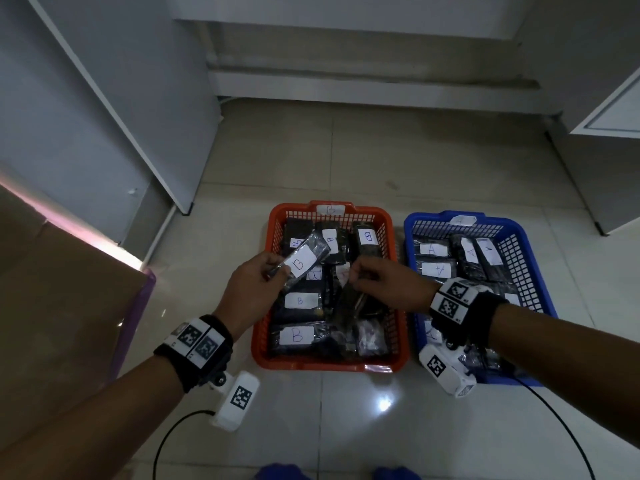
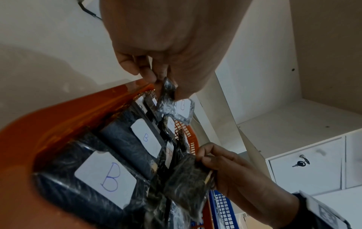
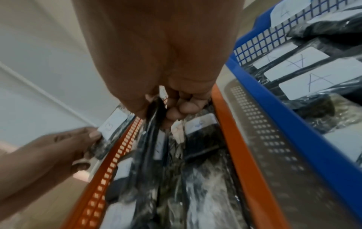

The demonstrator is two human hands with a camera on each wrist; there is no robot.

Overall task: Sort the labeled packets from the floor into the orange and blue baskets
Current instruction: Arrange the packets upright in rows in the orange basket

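While both hands hover at frame centre over the orange basket (image 1: 263, 355), the left hand (image 1: 247, 289) pinches a B-labeled packet (image 1: 304, 259); the right hand (image 1: 384, 284) grips a dark packet (image 1: 349, 303), left of the blue basket (image 1: 540, 258).

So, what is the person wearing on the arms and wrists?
Both forearms are bare, without sleeves. Each wrist has a black band with white square-pattern tags; the right band looks the same. A white camera box with another tag hangs under each wrist, and a thin black cable runs from it.
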